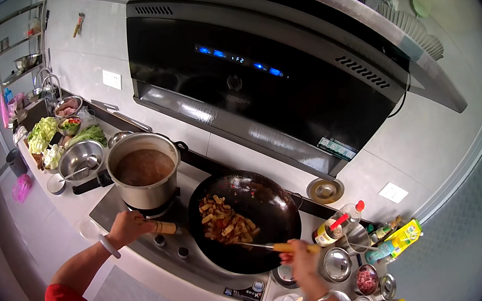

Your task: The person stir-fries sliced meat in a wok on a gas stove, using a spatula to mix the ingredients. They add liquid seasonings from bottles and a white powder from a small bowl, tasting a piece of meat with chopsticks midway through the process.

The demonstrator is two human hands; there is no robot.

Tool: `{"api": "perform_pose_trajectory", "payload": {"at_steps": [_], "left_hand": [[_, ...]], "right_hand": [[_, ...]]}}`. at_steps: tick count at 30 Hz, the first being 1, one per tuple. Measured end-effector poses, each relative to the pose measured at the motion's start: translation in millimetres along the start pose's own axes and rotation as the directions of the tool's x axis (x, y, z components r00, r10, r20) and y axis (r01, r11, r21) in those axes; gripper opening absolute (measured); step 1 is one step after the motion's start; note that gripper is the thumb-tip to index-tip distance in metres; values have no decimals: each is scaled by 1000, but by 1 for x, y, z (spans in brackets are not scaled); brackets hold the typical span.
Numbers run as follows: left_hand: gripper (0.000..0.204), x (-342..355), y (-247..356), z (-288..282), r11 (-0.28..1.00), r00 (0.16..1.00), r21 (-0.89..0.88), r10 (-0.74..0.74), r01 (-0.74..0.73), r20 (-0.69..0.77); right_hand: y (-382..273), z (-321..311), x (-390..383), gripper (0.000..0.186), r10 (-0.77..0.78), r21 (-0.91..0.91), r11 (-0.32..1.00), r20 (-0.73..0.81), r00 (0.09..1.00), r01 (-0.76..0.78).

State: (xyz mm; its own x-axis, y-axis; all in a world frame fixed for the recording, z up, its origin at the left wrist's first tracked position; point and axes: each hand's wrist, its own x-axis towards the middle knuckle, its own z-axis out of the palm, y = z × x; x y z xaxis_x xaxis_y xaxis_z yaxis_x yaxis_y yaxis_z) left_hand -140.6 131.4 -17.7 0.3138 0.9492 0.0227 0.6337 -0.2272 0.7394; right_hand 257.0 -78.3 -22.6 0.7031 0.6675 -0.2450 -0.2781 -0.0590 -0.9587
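A large black wok (275,217) sits on the right burner of the stove. My left hand (130,226) is closed around its wooden handle (165,228). In the wok lies a heap of browned food pieces (225,219) with bits of red among them. My right hand (301,259) grips a spatula (267,246) by its yellowish wooden handle, from the wok's right side. The spatula's metal shaft reaches over the rim, and its blade is hidden at the food. Left of the wok stands a pot (143,164) of brown liquid on the other burner.
A range hood (249,90) overhangs the stove (175,264). Bottles (328,230), metal bowls (337,265) and a bowl of raw meat (367,280) crowd the right counter. On the left are a steel bowl with a ladle (82,159), lettuce (43,134) and a sink.
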Motion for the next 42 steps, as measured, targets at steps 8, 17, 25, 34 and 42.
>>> {"api": "perform_pose_trajectory", "payload": {"at_steps": [8,17,25,34,42], "left_hand": [[42,-5,1,-3,999,1000,27,-17,17,-15],[44,-1,0,0,999,999,11,-36,36,-12],[36,-1,-4,1,1000,999,9,-22,22,-49],[40,-3,0,-4,999,999,9,-39,40,-28],[39,-1,-2,-1,1000,999,-9,-28,28,-43]], "right_hand": [[38,8,15,23,215,475,871,-143,966,-123],[-81,-44,-14,25,-44,-97,995,-86,995,36],[-137,-19,10,17,-370,-691,620,161,915,371],[-83,31,24,6,-533,-455,450,554,640,768],[-66,40,23,18,-194,-303,-353,949,248,885]]}}
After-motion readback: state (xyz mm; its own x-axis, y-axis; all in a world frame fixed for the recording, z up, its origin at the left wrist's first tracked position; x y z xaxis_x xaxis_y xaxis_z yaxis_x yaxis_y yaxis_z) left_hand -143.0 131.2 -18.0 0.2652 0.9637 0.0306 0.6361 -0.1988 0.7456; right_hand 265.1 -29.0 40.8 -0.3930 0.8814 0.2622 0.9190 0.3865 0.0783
